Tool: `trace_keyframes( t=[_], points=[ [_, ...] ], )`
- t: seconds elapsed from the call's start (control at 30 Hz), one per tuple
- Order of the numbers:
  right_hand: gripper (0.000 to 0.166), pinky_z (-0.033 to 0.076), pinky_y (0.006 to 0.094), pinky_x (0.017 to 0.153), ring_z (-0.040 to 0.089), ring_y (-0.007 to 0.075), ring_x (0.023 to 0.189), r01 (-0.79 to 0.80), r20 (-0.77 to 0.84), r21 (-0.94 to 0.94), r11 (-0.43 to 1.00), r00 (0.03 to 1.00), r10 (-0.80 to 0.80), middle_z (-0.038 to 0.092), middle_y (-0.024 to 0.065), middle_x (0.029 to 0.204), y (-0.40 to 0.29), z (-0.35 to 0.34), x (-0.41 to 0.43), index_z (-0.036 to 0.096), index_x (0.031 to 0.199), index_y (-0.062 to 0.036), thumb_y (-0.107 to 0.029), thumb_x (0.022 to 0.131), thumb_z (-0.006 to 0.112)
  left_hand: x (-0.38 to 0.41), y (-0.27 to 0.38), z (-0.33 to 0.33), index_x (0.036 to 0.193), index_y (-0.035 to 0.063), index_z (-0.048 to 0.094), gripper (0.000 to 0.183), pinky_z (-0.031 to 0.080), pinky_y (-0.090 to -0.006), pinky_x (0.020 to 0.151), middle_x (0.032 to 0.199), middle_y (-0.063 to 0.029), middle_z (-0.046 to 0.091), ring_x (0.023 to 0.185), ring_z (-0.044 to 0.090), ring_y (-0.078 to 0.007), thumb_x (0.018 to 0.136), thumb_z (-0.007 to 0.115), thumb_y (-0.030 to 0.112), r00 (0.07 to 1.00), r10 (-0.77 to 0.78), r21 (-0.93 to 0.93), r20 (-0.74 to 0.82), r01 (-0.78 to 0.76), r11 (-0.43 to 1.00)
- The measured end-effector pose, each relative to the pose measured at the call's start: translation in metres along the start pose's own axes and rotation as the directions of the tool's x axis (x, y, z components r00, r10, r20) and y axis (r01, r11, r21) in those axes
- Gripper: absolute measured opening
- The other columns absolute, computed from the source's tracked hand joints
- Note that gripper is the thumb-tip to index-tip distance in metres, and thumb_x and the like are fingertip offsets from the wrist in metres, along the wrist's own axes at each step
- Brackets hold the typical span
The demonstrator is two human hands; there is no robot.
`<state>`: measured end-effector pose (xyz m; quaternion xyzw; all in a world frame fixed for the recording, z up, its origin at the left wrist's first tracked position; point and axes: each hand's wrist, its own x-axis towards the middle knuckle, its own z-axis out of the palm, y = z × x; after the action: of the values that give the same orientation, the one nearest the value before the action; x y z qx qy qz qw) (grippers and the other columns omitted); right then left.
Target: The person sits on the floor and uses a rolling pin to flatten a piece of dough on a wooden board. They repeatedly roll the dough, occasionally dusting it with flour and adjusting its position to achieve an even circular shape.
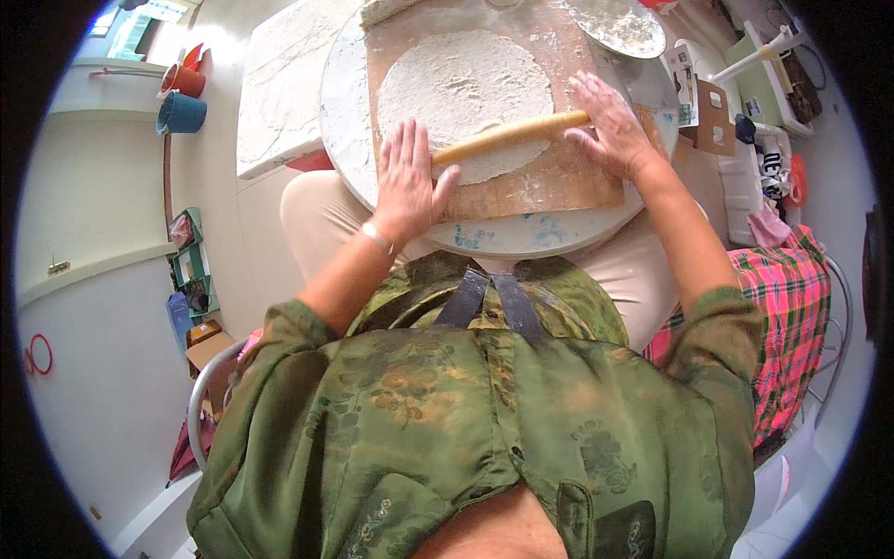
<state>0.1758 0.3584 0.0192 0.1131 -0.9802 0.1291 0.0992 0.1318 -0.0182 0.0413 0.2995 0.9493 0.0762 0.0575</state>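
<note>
A thin, wide sheet of dough [464, 84] lies on a floury wooden board [531, 192]. Across its near part rests a wooden rolling pin [513, 136], slanting up to the right. My left hand [408, 168] is on the pin's left end, fingers stretched forward and palm hiding the tip. At the other end, my right hand [611, 126] lies over the pin with its fingers extended and flour on them. The dough's near edge shows below the pin, uneven in outline. Beneath the board is a round white table [517, 234] with blue stains.
A metal bowl of flour [618, 28] stands at the far right of the table. Left of it, a flour-dusted slab [286, 84] sits close by. Farther left are a blue bucket [181, 113] and an orange bucket [183, 80]. Plaid cloth [782, 335] drapes a chair at right.
</note>
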Motion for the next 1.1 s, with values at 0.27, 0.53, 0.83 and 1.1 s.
trace_keyframes(
  t=[0.27,0.53,0.83,1.1],
  points=[
    [0.086,0.022,0.0505,0.125,0.029,0.0367,0.151,-0.011,0.051,0.029,1.000,0.999,0.009,0.035,0.0213,0.161,-0.026,-0.010,-0.045,0.034,0.157,-0.0074,-0.066,0.096,0.050,-0.042,0.001,0.009,0.160,-0.0051,0.016,0.089,0.003,-0.0448,0.128,0.168,-0.0257,0.012,0.158,0.005,-0.0358,0.103,0.033,0.062,0.998,0.063,-0.026,-0.003,-0.064,0.998],
    [0.045,0.033,0.0453,0.118,0.043,0.0290,0.144,-0.011,-0.004,-0.064,0.998,1.000,0.011,0.050,0.0097,0.153,-0.040,-0.009,-0.061,0.055,0.135,-0.0155,-0.027,0.094,0.068,-0.075,0.001,0.001,0.161,-0.0029,0.010,0.090,0.003,-0.0438,0.128,0.169,-0.0230,0.003,0.158,-0.001,-0.0326,0.103,0.034,0.062,0.984,0.150,-0.005,0.101,-0.150,0.989],
    [0.046,0.038,0.0506,0.114,0.048,0.0349,0.139,-0.128,-0.020,0.002,0.992,0.992,0.128,0.051,0.0180,0.149,-0.039,0.015,0.027,0.054,0.135,-0.0080,-0.033,0.098,0.063,0.056,-0.053,-0.001,0.156,-0.0028,0.030,0.077,0.014,-0.0479,0.126,0.164,-0.0247,0.027,0.154,0.021,-0.0381,0.104,0.042,0.052,0.973,0.008,-0.030,-0.231,-0.015,0.999],
    [0.080,0.024,0.0524,0.123,0.035,0.0386,0.148,-0.072,-0.071,-0.073,0.995,0.995,0.066,0.041,0.0215,0.157,-0.092,0.017,-0.039,0.043,0.150,-0.0060,-0.066,0.097,0.048,-0.024,-0.065,0.003,0.155,-0.0032,0.031,0.090,0.016,-0.0515,0.124,0.161,-0.0246,0.032,0.153,0.025,-0.0380,0.096,0.051,0.062,0.986,0.109,-0.037,-0.125,-0.114,0.993]
  ],
)
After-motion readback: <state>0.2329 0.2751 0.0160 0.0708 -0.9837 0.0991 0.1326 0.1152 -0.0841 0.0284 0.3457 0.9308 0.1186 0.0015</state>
